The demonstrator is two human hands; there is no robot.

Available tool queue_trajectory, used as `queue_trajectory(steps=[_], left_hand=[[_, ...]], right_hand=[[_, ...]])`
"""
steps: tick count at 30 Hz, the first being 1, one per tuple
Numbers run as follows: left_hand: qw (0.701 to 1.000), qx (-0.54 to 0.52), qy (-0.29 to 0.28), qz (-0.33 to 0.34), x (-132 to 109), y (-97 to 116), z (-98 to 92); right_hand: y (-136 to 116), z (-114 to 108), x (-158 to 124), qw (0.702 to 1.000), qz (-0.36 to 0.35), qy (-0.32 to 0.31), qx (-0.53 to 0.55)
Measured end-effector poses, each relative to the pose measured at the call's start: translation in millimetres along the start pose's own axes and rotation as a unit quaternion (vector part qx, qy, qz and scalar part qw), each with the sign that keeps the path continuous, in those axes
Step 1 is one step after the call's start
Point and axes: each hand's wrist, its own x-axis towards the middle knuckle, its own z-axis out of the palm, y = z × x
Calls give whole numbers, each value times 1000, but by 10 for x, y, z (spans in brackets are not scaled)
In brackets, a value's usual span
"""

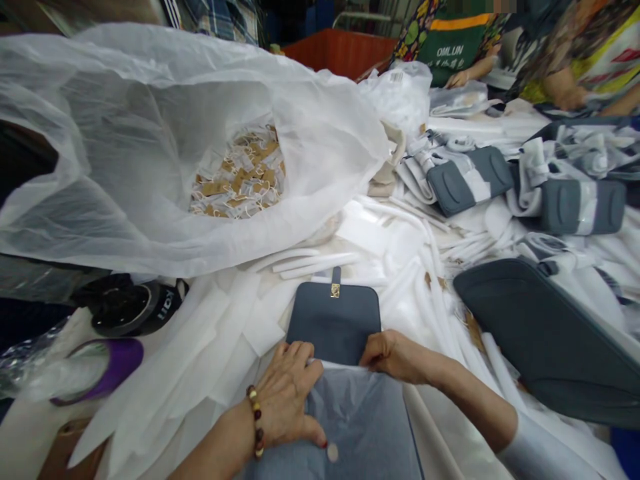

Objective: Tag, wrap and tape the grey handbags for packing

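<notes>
A slate-blue bag (334, 321) with a small gold clasp lies in front of me, its lower half inside a thin white dust cover (360, 420). My left hand (286, 393), with a bead bracelet on the wrist, presses down on the cover and pinches its open edge. My right hand (395, 355) pinches the same edge on the bag's right side. Both hands are closed on the cover's rim.
A big translucent sack (150, 153) of brown tags with white strings fills the left. Wrapped grey bags (470, 179) and a large grey bag (550, 333) lie right. White paper strips litter the table. Other people's arms (565, 87) work at the far side. Tape rolls (135, 308) sit left.
</notes>
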Motion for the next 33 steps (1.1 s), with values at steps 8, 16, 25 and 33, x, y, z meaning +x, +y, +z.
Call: queue_trajectory(steps=[8, 16, 25, 33], left_hand=[[999, -26, -32, -9, -21, 21, -65], [998, -21, -58, 29, 27, -32, -57], [998, 0, -50, 48, 62, -53, -28], [999, -45, -16, 3, 32, -27, 17]], right_hand=[[-30, -7, -59, 1000, 15, -3, -23], [-81, -196, 66, 990, 83, 76, -89], [-306, -387, 720, 938, 137, 223, -228], [-809, -253, 141, 973, 39, 96, -205]])
